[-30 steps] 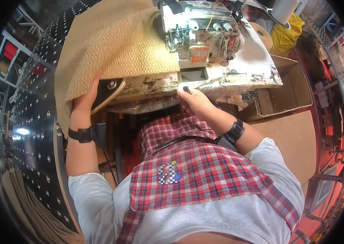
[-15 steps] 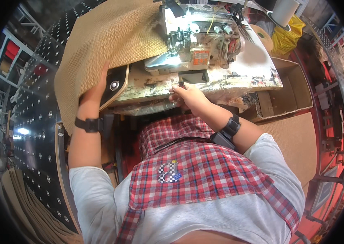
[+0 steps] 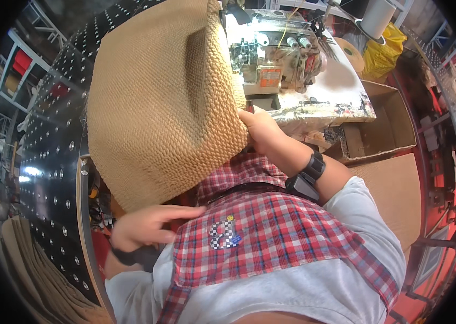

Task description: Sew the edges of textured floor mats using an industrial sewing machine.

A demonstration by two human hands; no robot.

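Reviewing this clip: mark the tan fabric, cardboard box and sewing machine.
Tan fabric (image 3: 147,108), head view: broad middle.
Cardboard box (image 3: 393,114), head view: bare inside.
Sewing machine (image 3: 277,58), head view: front body.

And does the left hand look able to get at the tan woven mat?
Likely yes: the left hand looks empty and sits by the near edge of the tan woven mat, nothing visible between them.

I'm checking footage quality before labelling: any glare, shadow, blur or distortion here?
Head view: the left hand is blurred; head view: bright light washes out parts of the sewing machine; head view: a dark shadow falls on the woven fabric beside it; head view: fisheye bending toward a black rim, with glare on the black studded panel.
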